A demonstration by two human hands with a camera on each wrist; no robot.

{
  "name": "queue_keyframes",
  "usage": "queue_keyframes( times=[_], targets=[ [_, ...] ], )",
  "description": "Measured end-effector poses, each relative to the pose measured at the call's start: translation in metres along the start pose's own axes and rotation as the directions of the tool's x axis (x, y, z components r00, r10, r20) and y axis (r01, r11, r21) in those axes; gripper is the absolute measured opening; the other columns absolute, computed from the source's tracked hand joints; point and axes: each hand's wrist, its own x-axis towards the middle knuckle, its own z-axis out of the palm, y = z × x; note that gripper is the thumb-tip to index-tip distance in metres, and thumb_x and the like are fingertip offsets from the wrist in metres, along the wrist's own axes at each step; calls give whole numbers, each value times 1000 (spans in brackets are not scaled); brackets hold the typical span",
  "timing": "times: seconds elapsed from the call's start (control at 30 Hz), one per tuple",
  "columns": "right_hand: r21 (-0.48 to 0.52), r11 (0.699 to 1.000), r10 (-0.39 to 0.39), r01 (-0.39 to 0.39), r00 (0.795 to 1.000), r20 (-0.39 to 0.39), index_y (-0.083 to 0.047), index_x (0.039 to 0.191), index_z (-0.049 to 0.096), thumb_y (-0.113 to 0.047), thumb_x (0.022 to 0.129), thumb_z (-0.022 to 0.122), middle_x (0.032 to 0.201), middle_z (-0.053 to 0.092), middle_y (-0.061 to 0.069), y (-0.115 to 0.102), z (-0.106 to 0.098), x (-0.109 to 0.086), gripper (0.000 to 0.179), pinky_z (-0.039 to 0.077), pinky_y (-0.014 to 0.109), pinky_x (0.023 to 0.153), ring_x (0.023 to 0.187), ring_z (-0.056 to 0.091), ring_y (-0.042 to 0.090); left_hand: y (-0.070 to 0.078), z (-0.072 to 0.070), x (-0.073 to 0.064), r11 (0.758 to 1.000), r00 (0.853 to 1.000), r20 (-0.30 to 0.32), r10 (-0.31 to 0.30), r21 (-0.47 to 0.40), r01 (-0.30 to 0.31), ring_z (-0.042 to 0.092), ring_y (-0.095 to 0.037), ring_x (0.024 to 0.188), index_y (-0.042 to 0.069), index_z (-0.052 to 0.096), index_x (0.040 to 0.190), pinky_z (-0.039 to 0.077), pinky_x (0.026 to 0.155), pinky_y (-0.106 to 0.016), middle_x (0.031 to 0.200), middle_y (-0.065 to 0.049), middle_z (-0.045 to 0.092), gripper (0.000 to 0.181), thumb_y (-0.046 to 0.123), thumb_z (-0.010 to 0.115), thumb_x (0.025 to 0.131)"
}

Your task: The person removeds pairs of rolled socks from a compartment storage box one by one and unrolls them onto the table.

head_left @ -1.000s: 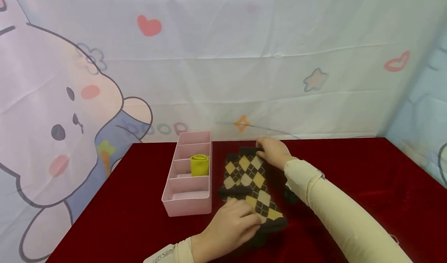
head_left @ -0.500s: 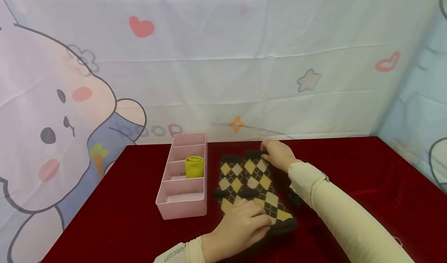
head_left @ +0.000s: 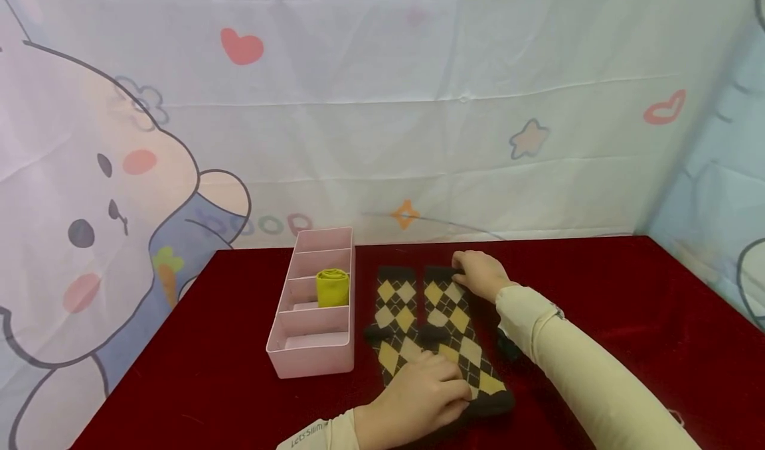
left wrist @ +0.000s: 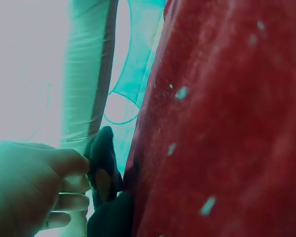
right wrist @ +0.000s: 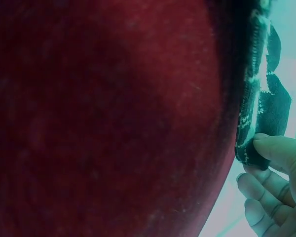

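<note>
Two black, yellow and beige argyle socks lie side by side, the left sock (head_left: pixel 396 304) and the right sock (head_left: pixel 459 320). Their dark cuffs point to the back of the table. At the far end my right hand (head_left: pixel 481 274) pinches the right sock's cuff; the right wrist view has the thumb (right wrist: pixel 281 149) on the knit edge (right wrist: pixel 259 153). My left hand (head_left: pixel 421 393) lies over the foot ends and pinches the right sock near its dark toe, hiding the left sock's toe. In the left wrist view its fingertips meet dark sock fabric (left wrist: pixel 102 163).
Left of the socks stands a pink divided box (head_left: pixel 313 364) with a rolled yellow cloth item (head_left: pixel 333 289) in one compartment. A dark green item (head_left: pixel 508 345) sits partly behind the right forearm. A red velvet cloth (head_left: pixel 197 370) covers the table, with a printed curtain (head_left: pixel 370 138) behind.
The right sock, held by both hands, has moved right, away from the left sock, so a gap shows between the cuffs. Its cuff lies lower now. The head view has shifted slightly.
</note>
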Motion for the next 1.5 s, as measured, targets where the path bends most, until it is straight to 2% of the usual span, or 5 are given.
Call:
queue_keyframes(
  times=[0.27,0.67,0.97,1.2,1.5],
  targets=[
    [-7,1000,-3,3,1000,8,-7,99,63,-21,87,70,96,68,9,4,6,2,20,54,35,69,81,64,22,1,5,-3,1000,998,65,20,-20,-18,53,-1,75,25,70,84,30,70,-8,81,13,60,5,25,74,82],
    [-36,999,-8,10,999,44,-7,102,64,-23,87,69,98,67,10,0,7,2,22,54,35,71,85,64,23,-1,6,-9,1000,981,194,-21,21,17,53,-1,80,26,70,88,33,72,-9,83,14,60,13,35,76,80],
    [-78,997,-6,9,1000,30,-6,108,63,-23,87,70,102,65,12,1,11,1,28,55,37,76,91,64,26,-3,6,-10,1000,977,215,-16,19,12,50,-1,80,27,69,88,30,72,-9,83,14,57,13,38,74,82],
    [-78,997,-5,7,1000,27,-7,114,63,-24,87,70,106,63,12,1,9,0,32,55,37,74,91,63,25,-6,-1,-7,1000,964,265,-14,9,12,51,-1,82,28,68,88,31,73,-9,86,14,59,12,39,72,83],
    [-50,999,-4,3,1000,-16,-6,114,63,-24,88,68,104,64,13,-5,-1,1,32,55,36,73,90,63,25,-15,-21,-3,989,956,293,8,141,-51,55,-4,95,28,69,101,39,81,-17,97,12,60,27,42,75,79]
  ],
)
